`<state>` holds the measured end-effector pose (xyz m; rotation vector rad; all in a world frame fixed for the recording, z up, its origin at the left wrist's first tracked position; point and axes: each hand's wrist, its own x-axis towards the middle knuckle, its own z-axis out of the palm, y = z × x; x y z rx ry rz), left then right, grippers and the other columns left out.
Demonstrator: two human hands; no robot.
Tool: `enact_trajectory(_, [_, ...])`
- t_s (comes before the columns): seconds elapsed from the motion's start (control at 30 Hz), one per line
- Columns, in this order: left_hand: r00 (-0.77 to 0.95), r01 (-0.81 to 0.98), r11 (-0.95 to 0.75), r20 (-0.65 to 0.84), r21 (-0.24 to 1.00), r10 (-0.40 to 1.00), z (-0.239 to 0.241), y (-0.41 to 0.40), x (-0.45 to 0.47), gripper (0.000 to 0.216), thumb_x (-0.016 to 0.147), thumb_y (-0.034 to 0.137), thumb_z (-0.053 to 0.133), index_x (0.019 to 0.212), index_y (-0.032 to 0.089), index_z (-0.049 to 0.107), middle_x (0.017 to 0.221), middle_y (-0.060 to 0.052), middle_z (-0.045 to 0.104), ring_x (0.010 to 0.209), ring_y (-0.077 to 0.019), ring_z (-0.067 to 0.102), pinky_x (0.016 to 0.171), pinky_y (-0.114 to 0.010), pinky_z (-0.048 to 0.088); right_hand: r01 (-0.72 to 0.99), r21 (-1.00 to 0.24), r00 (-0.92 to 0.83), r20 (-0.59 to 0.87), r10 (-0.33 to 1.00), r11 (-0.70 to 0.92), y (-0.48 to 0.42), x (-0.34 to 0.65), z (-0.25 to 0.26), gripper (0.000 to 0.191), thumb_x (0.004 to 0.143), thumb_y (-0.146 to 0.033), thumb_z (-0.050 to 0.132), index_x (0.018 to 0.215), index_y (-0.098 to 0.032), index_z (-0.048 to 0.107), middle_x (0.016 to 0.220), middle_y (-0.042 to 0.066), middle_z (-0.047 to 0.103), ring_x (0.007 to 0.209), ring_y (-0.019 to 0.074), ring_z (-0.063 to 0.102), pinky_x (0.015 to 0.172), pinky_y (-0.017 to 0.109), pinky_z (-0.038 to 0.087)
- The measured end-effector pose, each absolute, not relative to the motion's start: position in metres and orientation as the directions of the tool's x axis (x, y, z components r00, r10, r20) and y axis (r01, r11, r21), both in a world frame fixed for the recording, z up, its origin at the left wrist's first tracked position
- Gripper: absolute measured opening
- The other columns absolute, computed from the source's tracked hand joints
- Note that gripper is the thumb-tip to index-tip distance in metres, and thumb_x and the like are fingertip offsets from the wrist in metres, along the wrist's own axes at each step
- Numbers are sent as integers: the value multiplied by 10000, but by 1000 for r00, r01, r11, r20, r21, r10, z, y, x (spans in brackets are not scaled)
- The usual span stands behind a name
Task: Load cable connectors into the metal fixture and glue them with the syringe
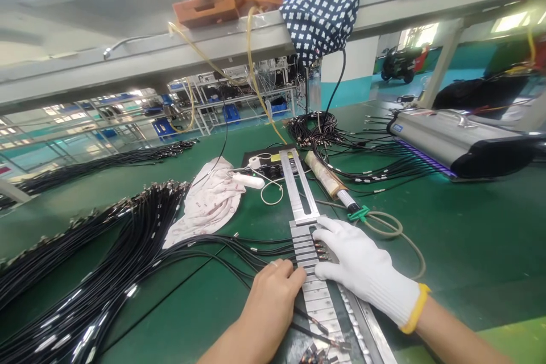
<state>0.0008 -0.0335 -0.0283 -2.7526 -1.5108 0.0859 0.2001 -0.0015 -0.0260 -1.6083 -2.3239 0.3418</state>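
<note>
My bare left hand point(273, 296) is closed beside a slotted metal fixture point(313, 290), its thumb and forefinger pinched on a black cable at the fixture's left edge. In a white glove with a yellow cuff, my right hand point(362, 267) rests over the fixture's right side. Its thumb and forefinger are apart, beside metal-tipped cable ends point(321, 251). Several black cables point(264, 242) run from the left across the slots. Joined to the fixture's far end is a silver frame point(298, 187). More cable ends point(318, 355) lie loose below my left hand.
A large bundle of black cables point(123, 261) covers the left of the green table. A pale cloth point(213, 199) lies behind. At the right stands a silver machine point(460, 136) with purple light, cables under its edge. A tape-wrapped tool point(326, 173) lies nearer. Overhead runs a shelf beam point(230, 42).
</note>
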Motion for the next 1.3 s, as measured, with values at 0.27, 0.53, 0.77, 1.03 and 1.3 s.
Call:
enact_trajectory(0.27, [609,789,-603,22,-116,793,-26,-41,6,191,903,2,529,967,138,647,933,-75,635,850,-238,597,780,-389,560,877,-338,-342,60,938,341,-4,193,-15,429,788,-237,731,1208,-170,670,1470,117,514,1307,365,471,1060,489,418])
enact_trajectory(0.53, [690,667,-654,-37,-357,723,-36,-52,5,472,796,-51,426,1214,46,622,1084,-165,636,967,-293,599,824,-399,564,872,-359,-351,16,936,333,1,193,-7,412,759,-259,767,1154,-181,677,1448,103,530,1266,350,501,1028,462,439])
enact_trajectory(0.77, [609,785,-617,-106,-60,786,-23,-47,8,498,781,-89,388,1200,47,620,1094,-172,648,1008,-287,613,895,-405,542,862,-397,-320,60,945,317,2,195,-19,484,742,-244,731,1217,-200,652,1461,87,526,1270,320,513,1027,429,437])
enact_trajectory(1.03, [500,814,-396,-167,424,850,15,-45,-17,158,886,33,576,867,188,598,974,-6,628,929,-179,583,886,-290,460,776,-531,-284,191,940,342,2,204,-39,441,789,-286,676,1224,-219,652,1434,61,554,1275,270,515,1062,405,409])
enact_trajectory(1.3, [478,748,-382,-42,543,877,-3,-34,-18,173,927,60,554,818,193,565,876,34,601,871,-156,548,896,-302,396,750,-605,-231,138,963,267,6,209,-30,387,834,-332,616,1211,-257,660,1350,33,616,1188,258,586,1005,404,452])
